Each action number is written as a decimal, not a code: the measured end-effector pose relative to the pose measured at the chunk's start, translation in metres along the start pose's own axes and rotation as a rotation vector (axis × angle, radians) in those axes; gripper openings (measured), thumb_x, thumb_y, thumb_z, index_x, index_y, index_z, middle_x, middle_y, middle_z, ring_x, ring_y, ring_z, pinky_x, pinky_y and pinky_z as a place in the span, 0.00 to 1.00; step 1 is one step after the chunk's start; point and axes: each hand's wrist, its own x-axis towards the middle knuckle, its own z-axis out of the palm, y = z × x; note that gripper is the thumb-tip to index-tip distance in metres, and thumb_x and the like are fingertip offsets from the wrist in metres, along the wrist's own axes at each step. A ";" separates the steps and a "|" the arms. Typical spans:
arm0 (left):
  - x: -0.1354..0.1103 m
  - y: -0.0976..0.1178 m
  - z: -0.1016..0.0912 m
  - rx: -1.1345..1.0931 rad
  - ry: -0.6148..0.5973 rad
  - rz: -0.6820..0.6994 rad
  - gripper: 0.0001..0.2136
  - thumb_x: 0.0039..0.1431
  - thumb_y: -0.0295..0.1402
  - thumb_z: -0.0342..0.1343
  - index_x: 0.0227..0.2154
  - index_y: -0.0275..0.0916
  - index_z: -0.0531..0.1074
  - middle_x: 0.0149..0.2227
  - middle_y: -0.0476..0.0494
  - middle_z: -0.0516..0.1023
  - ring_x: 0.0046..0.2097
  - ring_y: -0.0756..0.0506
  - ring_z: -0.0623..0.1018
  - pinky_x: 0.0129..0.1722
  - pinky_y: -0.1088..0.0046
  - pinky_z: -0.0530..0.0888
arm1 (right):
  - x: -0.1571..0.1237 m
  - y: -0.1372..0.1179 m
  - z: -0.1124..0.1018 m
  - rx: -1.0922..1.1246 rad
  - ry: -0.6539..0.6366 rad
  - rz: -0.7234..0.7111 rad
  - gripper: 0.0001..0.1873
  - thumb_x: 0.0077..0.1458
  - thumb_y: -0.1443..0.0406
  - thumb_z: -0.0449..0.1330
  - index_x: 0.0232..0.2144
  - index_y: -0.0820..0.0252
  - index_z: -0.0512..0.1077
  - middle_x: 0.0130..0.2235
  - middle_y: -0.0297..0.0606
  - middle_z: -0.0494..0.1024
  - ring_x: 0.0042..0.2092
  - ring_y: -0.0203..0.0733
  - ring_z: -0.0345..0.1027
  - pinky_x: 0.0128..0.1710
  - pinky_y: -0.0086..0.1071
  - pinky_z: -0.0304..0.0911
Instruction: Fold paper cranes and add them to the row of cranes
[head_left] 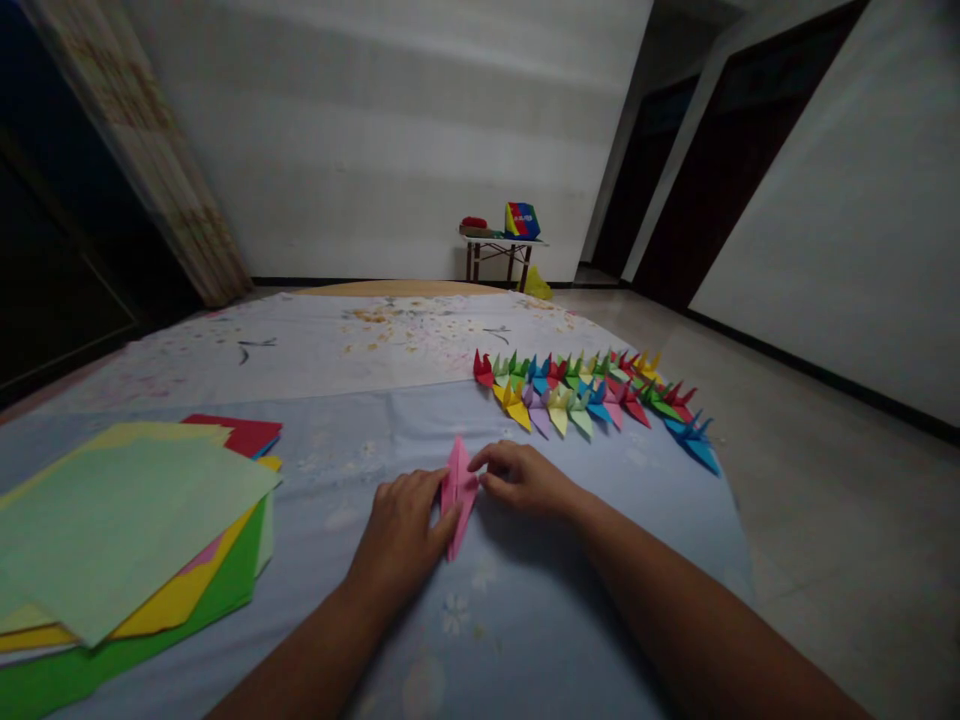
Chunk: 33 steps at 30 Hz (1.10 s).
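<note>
A partly folded pink paper piece (458, 492) lies on the pale blue cloth (525, 610) in front of me. My left hand (399, 530) rests against its left side, fingers curled with the fingertips pressing the paper. My right hand (522, 478) pinches its upper right edge between thumb and fingers. Behind my right hand, several folded paper cranes (592, 395) in many colours stand in rows.
A fanned stack of coloured paper sheets (127, 530), light green on top, lies at the left. A white patterned cloth (330, 340) covers the far part of the surface. A small wooden table (501, 255) with a colourful box stands by the far wall. Bare tiled floor lies to the right.
</note>
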 end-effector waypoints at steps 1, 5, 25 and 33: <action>0.000 -0.001 0.002 0.002 0.001 0.007 0.14 0.56 0.37 0.50 0.45 0.41 0.68 0.43 0.42 0.75 0.45 0.41 0.71 0.45 0.62 0.63 | 0.000 0.003 -0.002 -0.060 0.045 -0.041 0.12 0.50 0.70 0.56 0.38 0.59 0.71 0.29 0.34 0.71 0.34 0.36 0.61 0.38 0.31 0.57; 0.000 -0.004 0.008 -0.020 0.006 0.029 0.14 0.57 0.33 0.49 0.47 0.42 0.66 0.44 0.44 0.75 0.46 0.42 0.72 0.45 0.62 0.63 | 0.000 0.011 -0.007 -0.223 0.034 -0.190 0.20 0.45 0.70 0.61 0.43 0.52 0.71 0.45 0.40 0.69 0.47 0.44 0.56 0.48 0.41 0.51; 0.008 -0.012 -0.008 -0.051 -0.086 0.174 0.10 0.59 0.35 0.48 0.40 0.46 0.72 0.42 0.47 0.77 0.45 0.44 0.72 0.46 0.63 0.61 | 0.002 0.008 0.001 -0.287 -0.093 -0.192 0.10 0.50 0.56 0.61 0.35 0.46 0.76 0.38 0.36 0.76 0.44 0.43 0.56 0.40 0.37 0.45; 0.002 -0.003 -0.013 0.120 -0.061 0.266 0.08 0.57 0.32 0.51 0.38 0.42 0.72 0.43 0.44 0.75 0.47 0.43 0.68 0.46 0.61 0.58 | 0.001 0.011 0.002 -0.261 -0.078 -0.192 0.09 0.49 0.56 0.61 0.35 0.46 0.76 0.37 0.36 0.75 0.43 0.42 0.56 0.40 0.36 0.46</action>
